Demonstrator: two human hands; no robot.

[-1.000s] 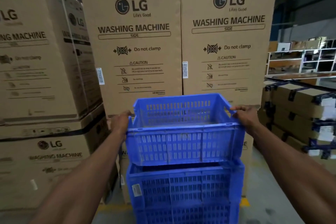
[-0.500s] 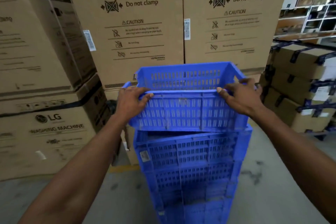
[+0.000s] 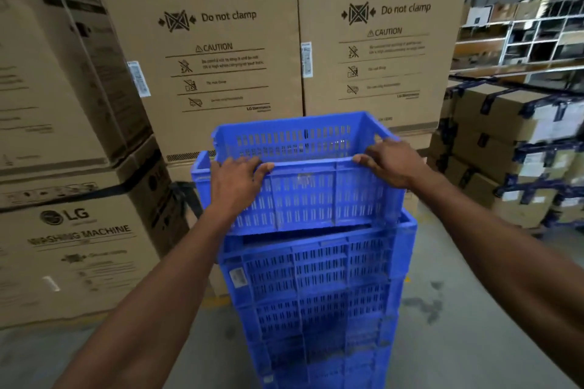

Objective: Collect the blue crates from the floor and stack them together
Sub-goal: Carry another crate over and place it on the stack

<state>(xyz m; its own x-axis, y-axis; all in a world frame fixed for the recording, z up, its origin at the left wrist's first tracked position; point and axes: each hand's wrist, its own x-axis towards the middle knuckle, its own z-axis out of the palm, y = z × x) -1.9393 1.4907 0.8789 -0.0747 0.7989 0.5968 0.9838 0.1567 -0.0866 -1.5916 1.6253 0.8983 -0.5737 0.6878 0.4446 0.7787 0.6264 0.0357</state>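
A blue slotted plastic crate (image 3: 316, 196) sits on top of a stack of blue crates (image 3: 319, 300) that stands on the concrete floor in front of me. The top crate is skewed a little to the left against the crate beneath, and its near bottom edge is slightly raised. My left hand (image 3: 235, 183) grips the near rim at the left corner. My right hand (image 3: 390, 163) grips the near rim at the right corner. The foot of the stack runs out of view at the bottom.
Tall washing-machine cartons (image 3: 208, 41) stand right behind the stack and along the left (image 3: 63, 230). Taped brown boxes (image 3: 512, 148) are piled at the right, with metal shelving (image 3: 521, 41) behind them. Grey concrete floor (image 3: 458, 325) lies to the right of the stack.
My hands shifted from the crate's side handles to its near rim. The crate came down onto the stack, and my view tilted downward.
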